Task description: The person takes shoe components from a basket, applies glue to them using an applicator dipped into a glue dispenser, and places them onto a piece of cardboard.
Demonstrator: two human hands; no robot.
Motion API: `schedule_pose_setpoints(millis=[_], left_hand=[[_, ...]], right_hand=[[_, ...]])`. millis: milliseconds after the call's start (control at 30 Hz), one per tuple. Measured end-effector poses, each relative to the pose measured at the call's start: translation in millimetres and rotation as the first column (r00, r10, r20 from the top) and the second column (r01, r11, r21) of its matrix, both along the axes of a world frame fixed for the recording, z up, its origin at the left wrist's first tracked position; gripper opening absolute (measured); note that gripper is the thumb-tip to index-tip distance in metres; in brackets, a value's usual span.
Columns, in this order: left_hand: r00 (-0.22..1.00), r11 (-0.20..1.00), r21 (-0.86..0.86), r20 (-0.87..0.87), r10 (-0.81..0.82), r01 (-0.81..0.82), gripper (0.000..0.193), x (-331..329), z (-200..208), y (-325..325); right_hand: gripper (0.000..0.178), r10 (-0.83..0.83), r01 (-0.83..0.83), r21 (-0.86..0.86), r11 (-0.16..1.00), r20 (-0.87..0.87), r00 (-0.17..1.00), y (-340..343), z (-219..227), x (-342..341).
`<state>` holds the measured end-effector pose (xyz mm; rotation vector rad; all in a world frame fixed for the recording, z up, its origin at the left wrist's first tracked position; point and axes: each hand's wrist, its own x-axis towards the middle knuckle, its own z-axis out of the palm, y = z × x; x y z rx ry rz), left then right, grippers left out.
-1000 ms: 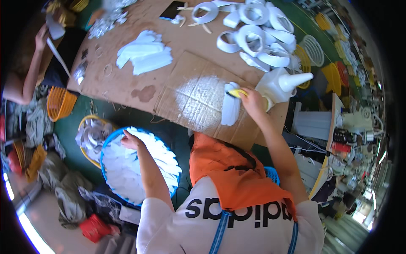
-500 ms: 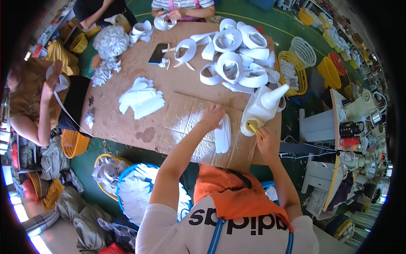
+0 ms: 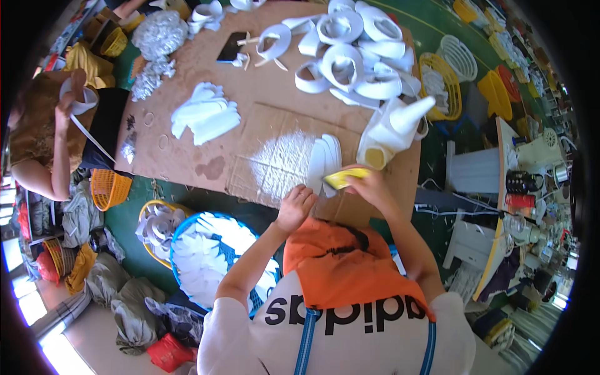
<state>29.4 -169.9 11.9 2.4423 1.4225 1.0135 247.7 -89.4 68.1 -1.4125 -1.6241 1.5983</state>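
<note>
My right hand (image 3: 370, 189) grips a flat yellow brush (image 3: 347, 177) with a dark end, held over the near part of several fanned white strips (image 3: 323, 156). My left hand (image 3: 296, 208) rests at the near edge of the cardboard sheet (image 3: 259, 119), its fingers stretched flat beside the near tips of the strips. A white, glue-like smear (image 3: 280, 164) covers the cardboard left of the strips. Right of them lies a white plastic jug (image 3: 400, 122) on its side, pale yellow matter showing in its near opening. The brush's tip is partly blurred.
White rolled collar-like pieces (image 3: 340, 65) are heaped at the table's far right. Another stack of white strips (image 3: 205, 112) lies left of the cardboard. A blue-rimmed basket (image 3: 177, 237) stands below the table's near edge. A co-worker's hand (image 3: 64, 112) holds a white band at left.
My right hand has drawn the brush from the jug's opening leftward to the strips. My left hand has come back from the strips' far side to their near end. The view has shifted.
</note>
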Motion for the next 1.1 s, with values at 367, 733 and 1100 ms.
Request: schedule_pose_setpoints(millis=[367,733,1100], left_hand=[[0.993,0.993,-0.039,-0.026,0.114,-0.115,0.018,-1,-15,-5],[0.083,0.508,-0.56,0.615,0.784,-0.654,0.011,-119,42,-112],[0.169,0.035,-0.384,-0.321,0.932,-0.923,0.009,-130,-191,-291]], right_hand=[[0.015,0.487,-0.565,0.312,0.763,0.297,0.821,-9,-15,-16],[0.02,0.058,-0.332,0.427,0.841,0.54,0.84,-12,6,-4],[0.019,0.156,-0.46,0.425,0.78,0.579,0.8,-6,8,-20]])
